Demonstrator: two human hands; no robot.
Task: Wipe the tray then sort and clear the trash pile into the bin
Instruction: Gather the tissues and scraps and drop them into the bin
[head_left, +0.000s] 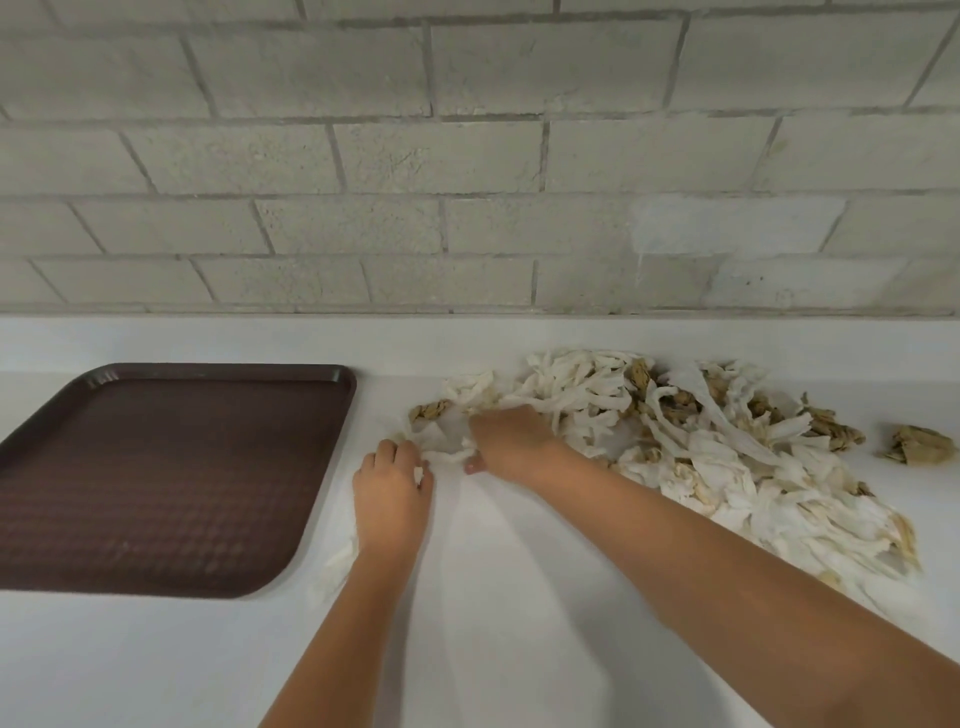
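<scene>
A dark brown tray (156, 467) lies flat on the white counter at the left, with nothing on it. A trash pile (691, 441) of crumpled white tissue strips and brown paper scraps spreads over the right half of the counter. My left hand (392, 493) rests just right of the tray, fingers curled around a white tissue whose tail trails under the wrist. My right hand (511, 436) lies palm down on the left edge of the pile, pinching a twisted white tissue strip (447, 456) that runs toward my left hand. No bin is in view.
A loose brown paper wad (917, 444) sits apart at the far right. Another brown scrap (428, 411) lies at the pile's left tip. A grey brick wall (467, 156) closes off the back of the counter (519, 623).
</scene>
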